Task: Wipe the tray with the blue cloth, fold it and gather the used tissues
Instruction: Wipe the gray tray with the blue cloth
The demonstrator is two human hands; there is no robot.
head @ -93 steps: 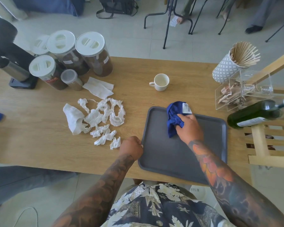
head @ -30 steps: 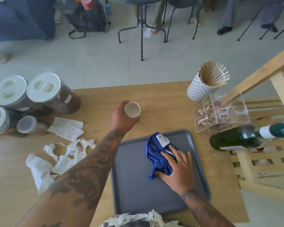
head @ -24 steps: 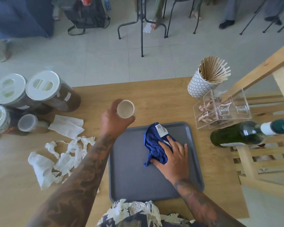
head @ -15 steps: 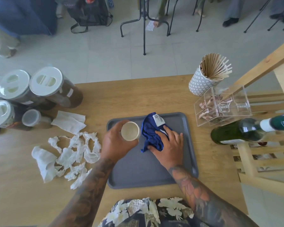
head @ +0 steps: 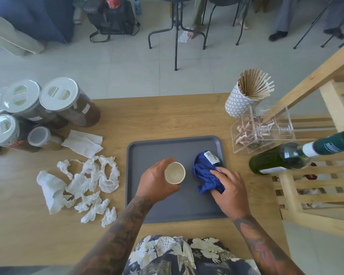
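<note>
Scanning from my remote seat, far left first: clear jars with white lids (head: 56,96) stand clustered on the light wooden table (head: 167,116). Just right of them a flat white napkin (head: 82,143) lies beside a loose heap of crumpled white tissues (head: 83,181), near the tray's left rim but apart from it. Flat grey rectangular tray (head: 167,149) sits mid-table. Over its centre the left hand (head: 155,185) grips a small cream cup (head: 174,173), fingers curled round its wall, mouth facing up; I cannot tell whether the cup touches the tray. Bunched blue cloth (head: 206,173) with a white tag lies on the tray's right half. Right hand (head: 229,191) presses on it, fingers fairly straight, slightly spread. Further right: patterned holder of wooden sticks (head: 246,94), clear acrylic box (head: 262,132), dark green bottle (head: 286,158).
</note>
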